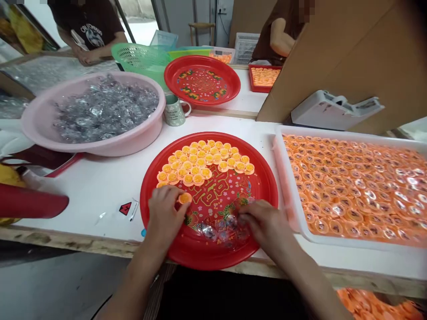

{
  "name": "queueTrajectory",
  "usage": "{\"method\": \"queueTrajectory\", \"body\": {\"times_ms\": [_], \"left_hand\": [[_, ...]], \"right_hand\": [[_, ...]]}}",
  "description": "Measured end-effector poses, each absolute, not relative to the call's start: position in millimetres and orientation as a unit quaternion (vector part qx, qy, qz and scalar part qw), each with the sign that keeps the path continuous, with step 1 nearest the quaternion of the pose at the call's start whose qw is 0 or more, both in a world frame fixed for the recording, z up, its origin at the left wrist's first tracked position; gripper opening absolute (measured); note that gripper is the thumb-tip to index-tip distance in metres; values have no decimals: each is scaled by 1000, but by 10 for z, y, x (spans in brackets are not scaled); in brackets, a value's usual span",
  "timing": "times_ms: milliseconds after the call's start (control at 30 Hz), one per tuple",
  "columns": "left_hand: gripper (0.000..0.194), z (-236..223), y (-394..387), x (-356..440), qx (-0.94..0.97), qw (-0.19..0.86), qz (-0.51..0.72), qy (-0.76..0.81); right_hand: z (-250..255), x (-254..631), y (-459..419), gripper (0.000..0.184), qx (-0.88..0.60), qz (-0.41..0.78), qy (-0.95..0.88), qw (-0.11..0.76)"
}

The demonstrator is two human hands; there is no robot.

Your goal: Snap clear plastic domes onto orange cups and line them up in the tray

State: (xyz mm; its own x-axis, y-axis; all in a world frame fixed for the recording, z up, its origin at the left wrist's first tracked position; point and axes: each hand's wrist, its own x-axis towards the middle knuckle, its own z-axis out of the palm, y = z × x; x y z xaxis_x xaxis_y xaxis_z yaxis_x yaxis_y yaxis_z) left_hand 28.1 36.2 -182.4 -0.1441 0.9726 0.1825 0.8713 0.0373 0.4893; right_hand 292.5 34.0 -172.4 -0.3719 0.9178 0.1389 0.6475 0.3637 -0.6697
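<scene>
A round red tray [213,260] with gold and flower patterns lies in front of me. My left hand [164,214] is over its left side, pinching one small round orange piece with a yellow centre [184,198] between thumb and fingers. Many similar orange and yellow pieces [193,161] cover the tray's far part in rows. Loose clear plastic pieces [211,232] lie on the near part. At their right edge my right hand [268,223] has its fingertips closed together; whatever is between them is hidden and a little blurred.
A white tray [290,209] of orange, film-topped pieces stands right. At back left, a pink basin [133,143] holds clear plastic pieces beside a mug [175,111]. Behind are another red tray [202,98], a green basket [142,58], a cardboard panel [333,58] and two people.
</scene>
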Motion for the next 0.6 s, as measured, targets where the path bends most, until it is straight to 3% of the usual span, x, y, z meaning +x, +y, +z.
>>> {"method": "queueTrajectory", "body": {"times_ms": [167, 300, 467, 600], "left_hand": [[19, -1805, 145, 510, 625, 257, 310, 669], [21, -1805, 127, 520, 618, 271, 347, 652], [20, -1773, 133, 552, 576, 359, 362, 639], [21, -1743, 121, 636, 536, 441, 373, 615]], "right_hand": [[-1819, 2357, 443, 17, -475, 270, -823, 154], [-1913, 2391, 376, 16, -473, 267, -833, 107], [-1938, 2441, 316, 24, -491, 287, -795, 211], [-1831, 2338, 301, 40, -413, 339, -784, 315]]}}
